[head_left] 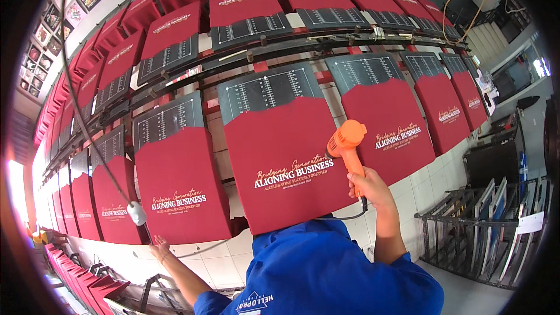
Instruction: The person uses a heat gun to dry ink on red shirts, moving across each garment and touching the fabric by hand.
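My right hand [368,188] is wrapped around the handle of an orange heat gun [347,135]. Its dark nozzle points left, close over the white and gold print on a maroon shirt [280,140], which is stretched on a dark printing board [268,86]. A black cord [364,205] leaves the bottom of the handle and passes behind my body. At lower left, my left hand [160,248] closes on a thin power cord, just below a white plug connector [137,213] hanging from a long overhead cable [93,140]. A neighbouring maroon shirt [181,181] lies beside that hand.
More boards with printed maroon shirts stand in long rows on both sides of a dark metal rail [251,56]. On the right is a black rack [466,233] holding flat frames. Further maroon shirts [81,277] hang at lower left. White tiled floor [230,265] shows below.
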{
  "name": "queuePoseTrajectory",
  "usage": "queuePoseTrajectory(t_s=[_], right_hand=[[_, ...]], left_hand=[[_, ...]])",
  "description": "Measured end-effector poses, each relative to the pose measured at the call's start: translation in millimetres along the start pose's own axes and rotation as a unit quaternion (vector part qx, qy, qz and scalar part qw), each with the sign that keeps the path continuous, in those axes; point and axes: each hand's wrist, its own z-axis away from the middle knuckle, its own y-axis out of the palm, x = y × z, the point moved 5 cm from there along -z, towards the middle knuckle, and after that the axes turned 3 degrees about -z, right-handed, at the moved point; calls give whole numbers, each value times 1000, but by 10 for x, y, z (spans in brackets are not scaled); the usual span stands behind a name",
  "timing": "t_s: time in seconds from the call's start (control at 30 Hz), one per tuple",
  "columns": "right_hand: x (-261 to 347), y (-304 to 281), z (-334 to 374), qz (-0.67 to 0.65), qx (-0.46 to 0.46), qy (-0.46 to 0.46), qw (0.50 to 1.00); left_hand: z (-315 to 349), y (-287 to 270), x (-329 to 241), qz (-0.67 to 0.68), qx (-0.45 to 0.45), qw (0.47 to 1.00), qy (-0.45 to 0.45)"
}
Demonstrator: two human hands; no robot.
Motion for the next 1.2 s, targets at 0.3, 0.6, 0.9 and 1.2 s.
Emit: queuePoseTrajectory(t_s=[0.3, 0.6, 0.9, 1.2], right_hand=[[-103, 61, 67, -16, -35, -3, 999], [-192, 62, 86, -37, -42, 3, 998], [-196, 148, 72, -26, -15, 23, 999], [-192, 209, 72, -22, -44, -2, 999]], left_hand=[[-37, 469, -14, -543, -10, 837, 69], [44, 777, -420, -600, -42, 753, 267], [113, 825, 63, -587, 45, 758, 279], [-110, 772, -252, -646, -68, 716, 256]])
